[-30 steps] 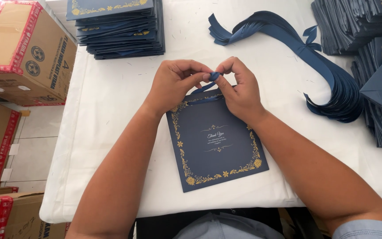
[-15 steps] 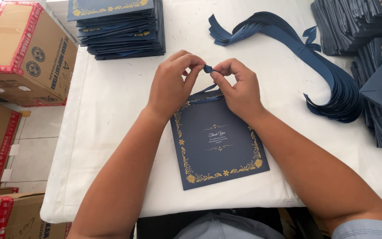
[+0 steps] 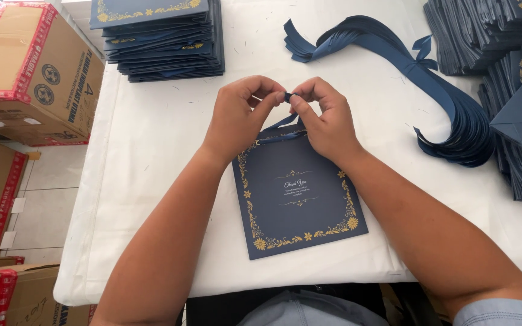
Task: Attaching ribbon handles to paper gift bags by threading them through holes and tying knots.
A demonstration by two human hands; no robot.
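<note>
Both hands barely shifted, thumbs now closer together over the ribbon. Left hand and right hand: each grip pinching ribbon at the top edge of the navy card, flat on the counter

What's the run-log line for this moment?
left hand: pinching ribbon | right hand: pinching ribbon | navy card: flat on white table | ribbon bundle: right, untouched

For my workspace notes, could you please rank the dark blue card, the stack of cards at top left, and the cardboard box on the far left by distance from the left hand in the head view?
1. Dark blue card: just below the left hand.
2. Stack of cards: up and left, at the table's back.
3. Cardboard box: far left, off the table.
</note>
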